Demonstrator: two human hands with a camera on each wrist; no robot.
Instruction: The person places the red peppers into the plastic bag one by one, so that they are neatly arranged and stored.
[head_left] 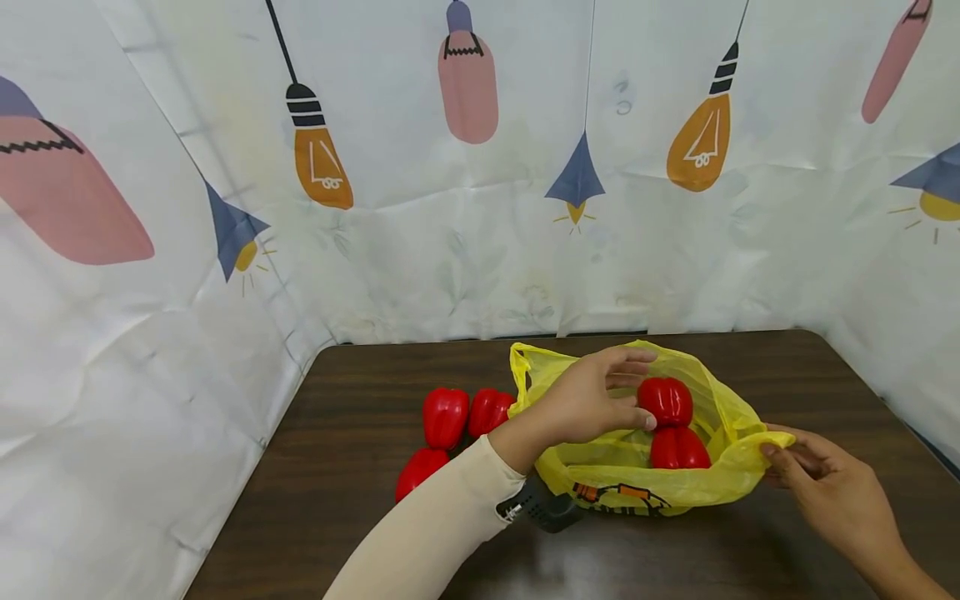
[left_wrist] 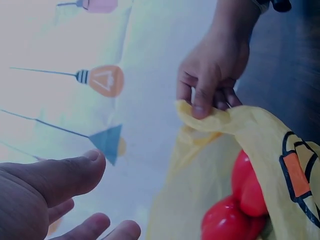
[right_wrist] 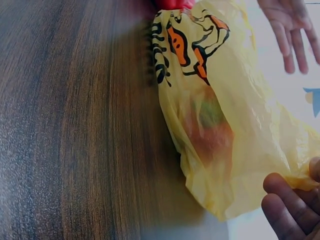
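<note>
A yellow plastic bag (head_left: 600, 482) with an orange and black print lies mouth-open on the table. Inside it are two red bell peppers, one farther back (head_left: 664, 402) and one nearer the front (head_left: 679, 450). My left hand (head_left: 588, 396) hovers over the bag's opening, fingers spread and nothing in them, as the left wrist view also shows. In the head view its thumb overlaps the edge of the back pepper. My right hand (head_left: 832, 483) pinches the bag's right rim (left_wrist: 205, 117) between thumb and fingers. Through the thin plastic a pepper (right_wrist: 207, 135) shows faintly.
Left of the bag sit three more red peppers: one upright (head_left: 446, 417), one beside the bag (head_left: 491, 408), and one in front (head_left: 420, 472), partly behind my left forearm. All rest on a dark wooden table (head_left: 337, 433). A printed white curtain (head_left: 420, 250) hangs behind.
</note>
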